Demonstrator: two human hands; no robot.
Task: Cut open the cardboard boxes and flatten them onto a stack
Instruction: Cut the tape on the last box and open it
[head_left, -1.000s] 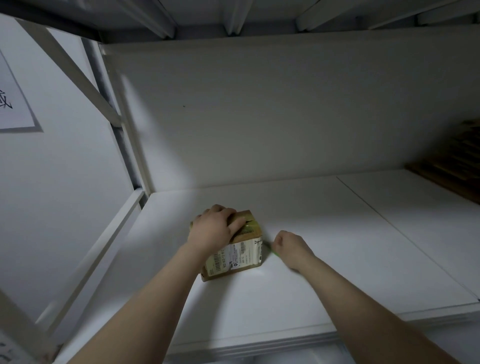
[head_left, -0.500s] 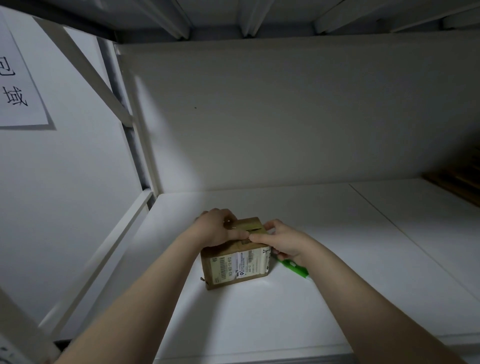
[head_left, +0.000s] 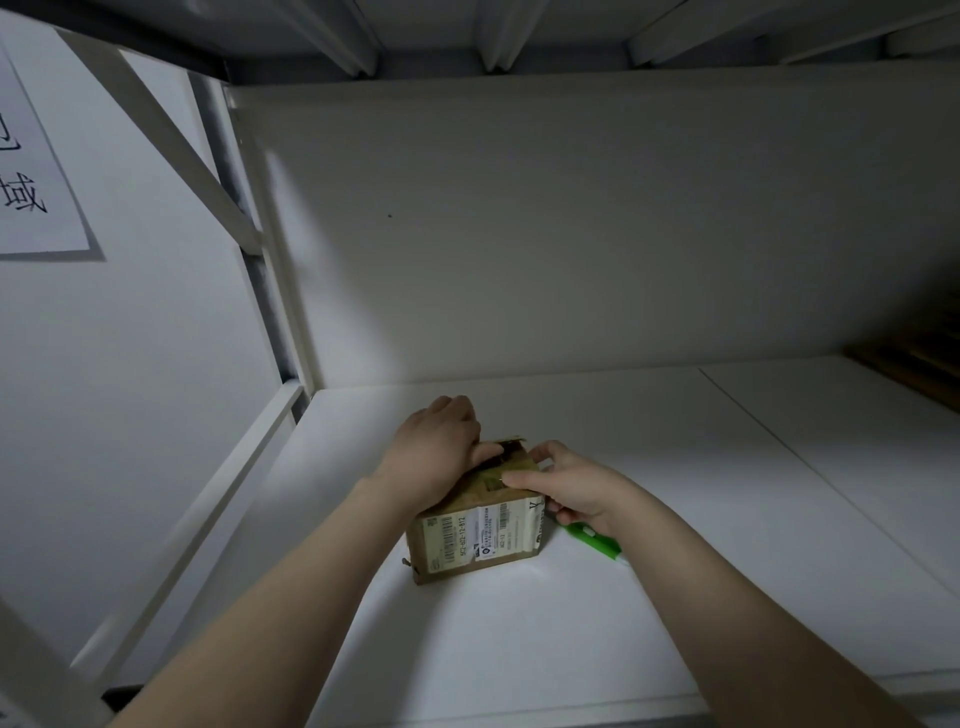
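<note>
A small brown cardboard box (head_left: 475, 540) with white shipping labels on its near side stands on the white shelf board (head_left: 519, 634). My left hand (head_left: 434, 452) lies over the box's top left, its fingers curled at the far flap. My right hand (head_left: 563, 483) pinches the top flap at the right edge, and the flap is lifted so a dark gap shows. A green box cutter (head_left: 595, 540) lies on the board just right of the box, partly hidden under my right wrist.
White shelf back wall (head_left: 571, 234) rises behind the box. A slanted metal brace (head_left: 182, 145) and upright post stand at the left. Brown cardboard pieces (head_left: 919, 358) lie in shadow at far right. A paper sign (head_left: 31, 182) hangs on the left wall.
My right hand left the green cutter on the board and came onto the box top. Both hands now work the top flap, which has lifted open a little.
</note>
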